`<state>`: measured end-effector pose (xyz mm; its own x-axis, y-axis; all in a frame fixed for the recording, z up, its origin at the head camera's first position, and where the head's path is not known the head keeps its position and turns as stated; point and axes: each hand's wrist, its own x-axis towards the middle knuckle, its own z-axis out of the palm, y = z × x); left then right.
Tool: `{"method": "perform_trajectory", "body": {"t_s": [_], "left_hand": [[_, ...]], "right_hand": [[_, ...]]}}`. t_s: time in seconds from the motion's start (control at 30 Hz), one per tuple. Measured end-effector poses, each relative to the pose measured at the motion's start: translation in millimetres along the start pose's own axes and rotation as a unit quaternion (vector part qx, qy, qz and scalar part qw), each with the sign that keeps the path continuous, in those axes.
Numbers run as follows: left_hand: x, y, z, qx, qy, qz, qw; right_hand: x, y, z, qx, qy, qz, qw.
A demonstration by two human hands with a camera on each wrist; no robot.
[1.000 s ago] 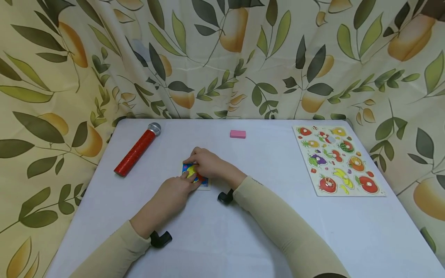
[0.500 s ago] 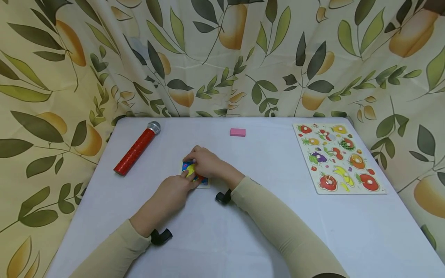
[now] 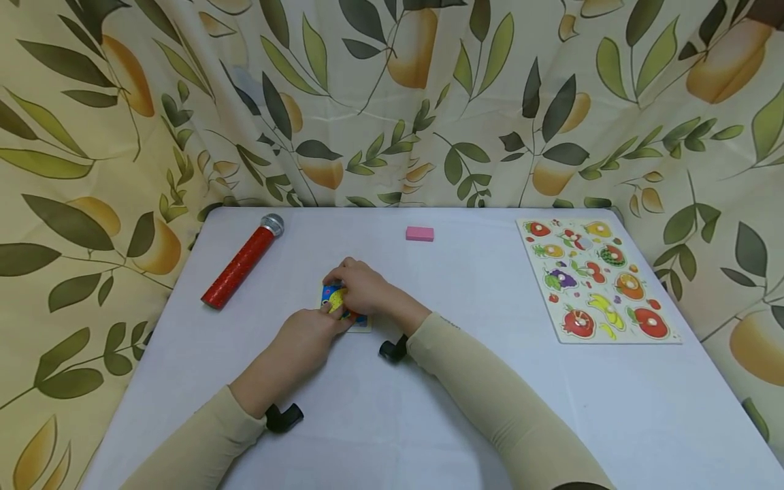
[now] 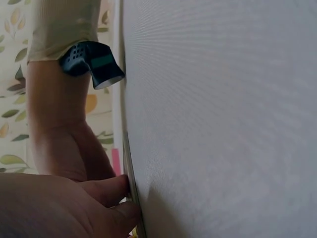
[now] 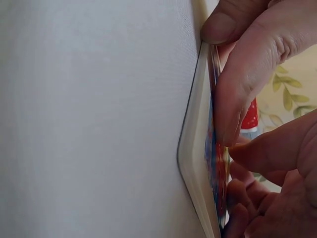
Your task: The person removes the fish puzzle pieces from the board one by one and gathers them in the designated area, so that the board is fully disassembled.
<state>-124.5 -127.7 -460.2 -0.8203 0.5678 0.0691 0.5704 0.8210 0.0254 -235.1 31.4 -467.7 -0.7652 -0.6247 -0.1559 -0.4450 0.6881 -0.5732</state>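
A small flat picture board (image 3: 334, 298) in blue, yellow and red lies on the white table, mostly covered by both hands. My left hand (image 3: 301, 342) holds its near side; in the right wrist view, the thumb (image 5: 219, 28) is at the board's edge and a finger presses on the picture. My right hand (image 3: 366, 286) reaches over from the right, its fingers bent round the far side. In the right wrist view, the right hand (image 5: 285, 183) has its thumb on the colourful face and its other fingers curled beyond. Whether the picture has loose pieces is unclear.
A red microphone (image 3: 240, 265) with a silver head lies at the back left of the table (image 3: 478, 286). A pink block (image 3: 419, 234) sits behind the hands. On the right is a fruit puzzle board (image 3: 597, 282). Leaf-patterned cloth (image 3: 380, 136) hangs behind.
Both hands stay on the picture board almost without moving. The whole head view shifts very slightly; the microphone, pink block and fruit puzzle keep their places on the table.
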Motion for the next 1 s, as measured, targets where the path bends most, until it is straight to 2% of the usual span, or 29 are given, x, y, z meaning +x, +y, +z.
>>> {"method": "perform_trajectory", "body": {"t_s": [0.37,0.53,0.83,1.0], "left_hand": [[-0.9,-2.5,5.5,0.005,-0.002,-0.006,1.0000],[-1.2,-2.7,6.3,0.002,-0.016,-0.013,0.9998],[-3.2,-1.1,5.6,0.005,-0.021,-0.013,0.9997],[-4.0,1.2,5.1,0.001,-0.032,-0.013,0.9994]], "right_hand": [[1.3,-0.7,2.7,-0.004,-0.003,0.005,1.0000],[0.2,-1.4,3.7,-0.005,0.000,0.011,0.9999],[-1.3,-8.4,-0.3,0.007,0.000,0.030,0.9995],[0.7,-9.8,-2.7,0.033,0.003,0.040,0.9987]]}}
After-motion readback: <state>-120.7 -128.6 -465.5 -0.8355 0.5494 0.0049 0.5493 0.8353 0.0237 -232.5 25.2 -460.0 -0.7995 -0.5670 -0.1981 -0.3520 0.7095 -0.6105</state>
